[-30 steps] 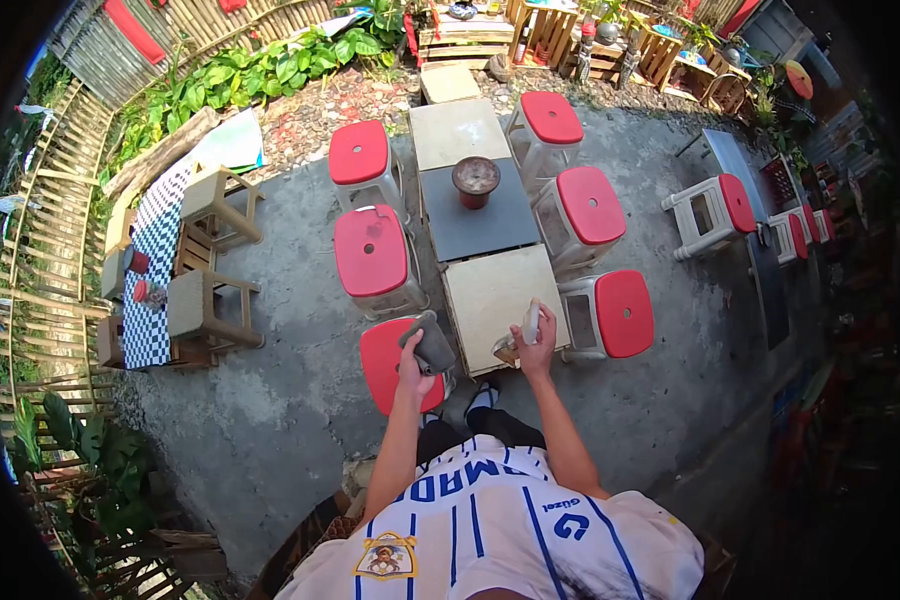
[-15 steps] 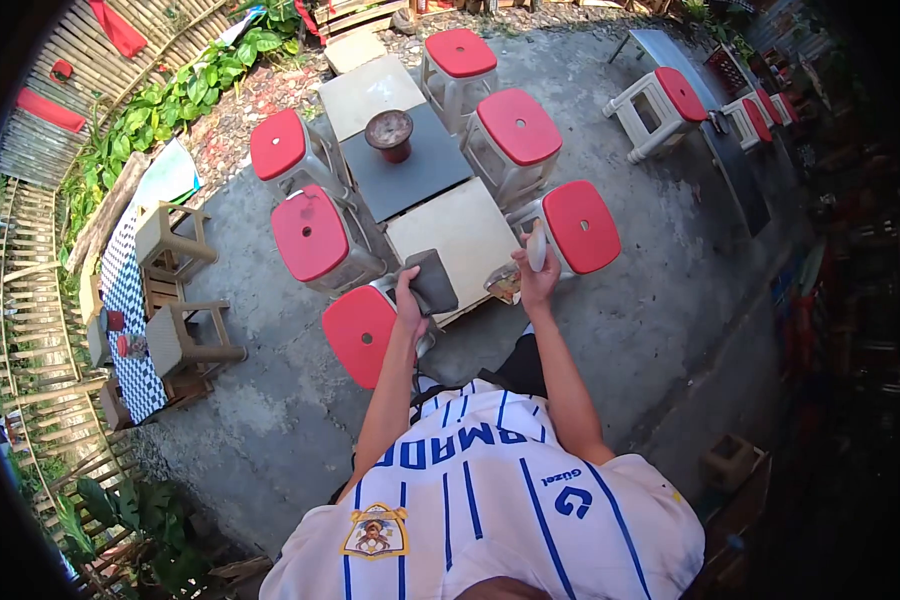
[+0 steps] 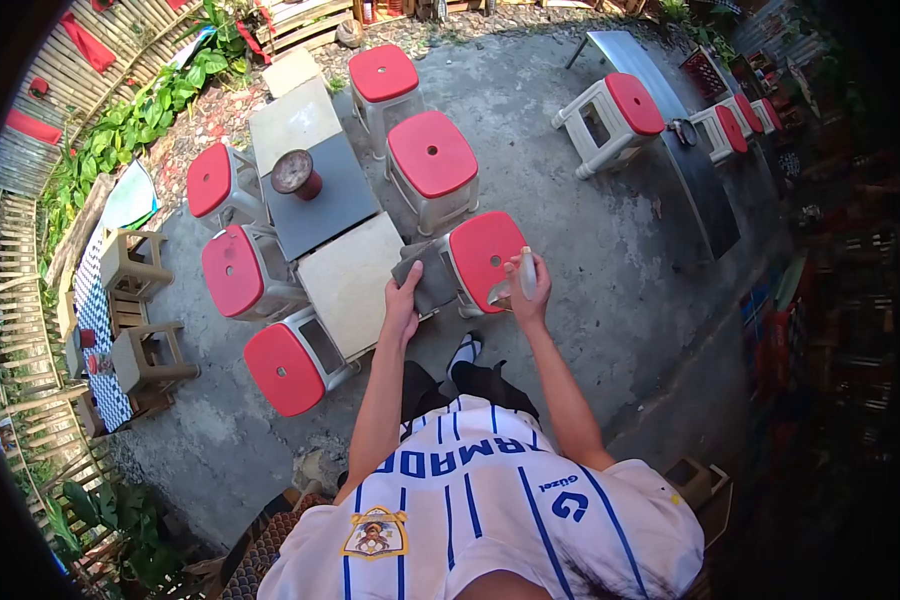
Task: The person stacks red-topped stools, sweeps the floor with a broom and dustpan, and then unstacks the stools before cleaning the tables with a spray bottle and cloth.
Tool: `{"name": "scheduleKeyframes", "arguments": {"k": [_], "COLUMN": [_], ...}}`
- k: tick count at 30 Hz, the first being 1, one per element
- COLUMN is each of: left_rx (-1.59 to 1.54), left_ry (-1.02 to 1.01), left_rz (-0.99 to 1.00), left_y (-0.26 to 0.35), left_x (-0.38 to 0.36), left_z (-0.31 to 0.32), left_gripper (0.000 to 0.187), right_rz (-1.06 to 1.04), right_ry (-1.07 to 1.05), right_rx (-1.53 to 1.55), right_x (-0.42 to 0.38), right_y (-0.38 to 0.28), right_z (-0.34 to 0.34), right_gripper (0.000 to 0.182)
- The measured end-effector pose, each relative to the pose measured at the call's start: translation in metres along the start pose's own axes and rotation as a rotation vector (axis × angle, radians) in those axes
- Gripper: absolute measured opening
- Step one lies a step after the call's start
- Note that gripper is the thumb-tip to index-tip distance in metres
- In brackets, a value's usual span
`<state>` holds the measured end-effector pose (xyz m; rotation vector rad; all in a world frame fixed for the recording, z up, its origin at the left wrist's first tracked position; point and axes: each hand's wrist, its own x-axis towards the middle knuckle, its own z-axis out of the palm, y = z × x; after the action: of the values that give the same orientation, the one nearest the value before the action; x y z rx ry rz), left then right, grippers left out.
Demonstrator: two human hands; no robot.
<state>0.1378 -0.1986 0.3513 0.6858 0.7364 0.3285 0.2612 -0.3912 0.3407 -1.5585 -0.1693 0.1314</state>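
Note:
My left hand (image 3: 402, 303) is closed on the edge of a dark grey, flat, squarish piece (image 3: 433, 286), thumb on top. The piece is held out in front of me and overlaps a red-topped stool (image 3: 488, 250) in this view. In my right hand (image 3: 533, 300) is a small tool with a pale handle (image 3: 527, 268) and a shiny flat end pointing left; its exact kind I cannot tell. Its shiny end overlaps the near edge of the same stool. To the left of my left hand lies the pale end of a low table (image 3: 345, 285).
A dark red pot (image 3: 298, 176) stands on the table's grey middle section. Several red-topped stools line both sides, one at the near left (image 3: 284, 369). A long metal bench (image 3: 695, 185) is at the right, and a checkered table (image 3: 107, 385) at the left.
My view has turned right, so the table and stools now appear further left. Both hands, still holding their things, are now over the right-hand stool. A foot has come into view below.

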Motion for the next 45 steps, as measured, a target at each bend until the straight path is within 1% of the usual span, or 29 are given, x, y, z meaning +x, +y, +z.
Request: {"name": "scheduleKeyframes", "arguments": {"k": [3,5,6,8,9,12,15,16,18,19,20,23,24,26,28,31,32,34,35,38,41,43,45], "left_rx": [0.014,0.041,0.041,0.038,0.086,0.177,0.156,0.149,0.23,0.263,0.262,0.195,0.189,0.219,0.259,0.261,0.209,0.266,0.298,0.227,0.142,0.094,0.057], "left_ry": [0.007,-0.011,-0.051,-0.136,-0.175,-0.266,-0.331,-0.312,-0.294,-0.288,-0.307,-0.22,-0.152,-0.183,-0.194,-0.117,-0.099,-0.059,-0.036,0.03,0.127,0.175,0.221], "left_rz": [0.014,0.025,0.006,-0.041,-0.049,-0.079,-0.108,-0.095,-0.093,-0.079,-0.059,-0.072,-0.057,-0.054,-0.024,0.021,0.001,0.042,0.056,0.124,0.173,0.204,0.23], "left_y": [-0.007,-0.015,-0.018,-0.027,-0.032,-0.05,-0.077,-0.088,-0.106,-0.117,-0.13,-0.162,-0.173,-0.192,-0.207,-0.214,-0.21,-0.199,-0.192,-0.174,-0.153,-0.132,-0.11], "left_x": [0.009,0.022,0.027,0.041,0.048,0.064,0.086,0.094,0.112,0.126,0.142,0.175,0.184,0.21,0.229,0.246,0.248,0.261,0.266,0.293,0.32,0.336,0.362], "left_z": [0.027,0.038,0.045,0.065,0.08,0.125,0.169,0.187,0.22,0.238,0.255,0.314,0.334,0.373,0.407,0.44,0.45,0.456,0.454,0.442,0.435,0.441,0.445], "left_gripper": [0.041,0.041,0.041,0.041,0.042,0.045,0.046,0.04,0.044,0.046,0.046,0.048,0.04,0.041,0.043,0.045,0.046,0.046,0.046,0.044,0.045,0.045,0.045], "right_rz": [0.045,-0.114,-0.19,-0.159,-0.15,0.092,-0.151,-0.132,-0.104,-0.122,-0.144,-0.164,-0.164,-0.192,-0.193,-0.199,-0.213,-0.25,-0.262,-0.286,-0.326,-0.37,-0.364], "right_ry": [0.067,0.07,0.078,0.114,0.131,0.147,0.241,0.252,0.267,0.253,0.234,0.152,0.138,0.095,0.065,0.01,0.008,0.0,-0.016,-0.074,-0.162,-0.235,-0.307], "right_rx": [-0.124,-0.235,-0.299,-0.275,-0.265,-0.089,-0.251,-0.239,-0.214,-0.223,-0.232,-0.317,-0.355,-0.401,-0.392,-0.443,-0.455,-0.481,-0.495,-0.529,-0.526,-0.509,-0.478], "right_x": [0.02,0.033,0.036,0.041,0.048,0.064,0.103,0.118,0.148,0.17,0.193,0.249,0.263,0.307,0.336,0.378,0.39,0.419,0.431,0.467,0.504,0.532,0.564], "right_y": [0.013,0.023,0.021,0.017,0.009,-0.017,0.013,0.02,0.03,0.032,0.035,0.038,0.033,0.022,0.018,0.019,0.02,0.022,0.026,0.026,0.019,0.019,0.019], "right_z": [-0.03,-0.049,-0.056,-0.072,-0.081,-0.106,-0.139,-0.151,-0.174,-0.185,-0.195,-0.228,-0.237,-0.261,-0.274,-0.292,-0.292,-0.29,-0.285,-0.267,-0.236,-0.209,-0.178], "right_gripper": [0.034,0.033,0.033,0.032,0.031,0.029,0.026,0.026,0.026,0.027,0.027,0.029,0.029,0.029,0.03,0.031,0.031,0.031,0.032,0.032,0.032,0.029,0.032]}}
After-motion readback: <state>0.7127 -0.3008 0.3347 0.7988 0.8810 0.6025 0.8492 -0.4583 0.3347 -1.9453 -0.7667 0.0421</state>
